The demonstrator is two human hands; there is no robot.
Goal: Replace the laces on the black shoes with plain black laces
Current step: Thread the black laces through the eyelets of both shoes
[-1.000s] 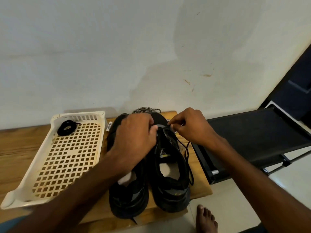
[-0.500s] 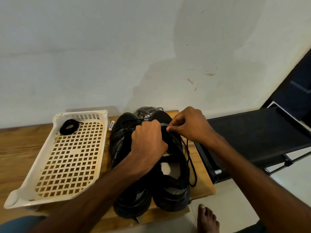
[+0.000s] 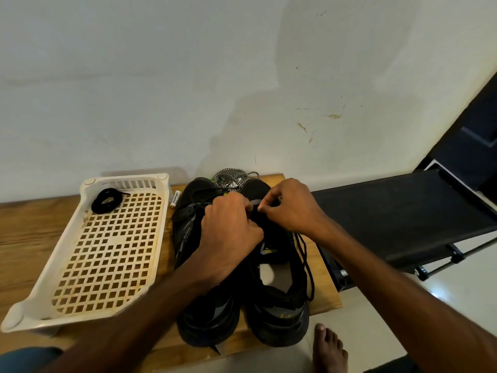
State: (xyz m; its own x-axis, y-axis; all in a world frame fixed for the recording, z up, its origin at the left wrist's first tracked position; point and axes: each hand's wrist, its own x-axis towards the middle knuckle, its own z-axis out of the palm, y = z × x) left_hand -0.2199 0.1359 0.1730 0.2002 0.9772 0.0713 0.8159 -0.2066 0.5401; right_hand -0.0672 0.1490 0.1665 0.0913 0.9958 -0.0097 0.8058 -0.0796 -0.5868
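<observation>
Bare forearms [image 3: 150,313] and foot [image 3: 329,348], with a blue garment [image 3: 27,356]

- Soft, fairly dim indoor light; the wall [image 3: 161,76] reads grey-white, with a broad faint shadow at centre.
- The glossy floor [image 3: 457,278] shows a pale sheen.
- Wide-angle distortion bows the surface [image 3: 27,232] edge.
- Focus is sharp, but the black shoes [image 3: 279,327] lose detail in darkness.

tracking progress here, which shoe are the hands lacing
The shoe on the person's right: left hand and right hand meet over its tongue, and a black lace trails down its outer side.
</observation>
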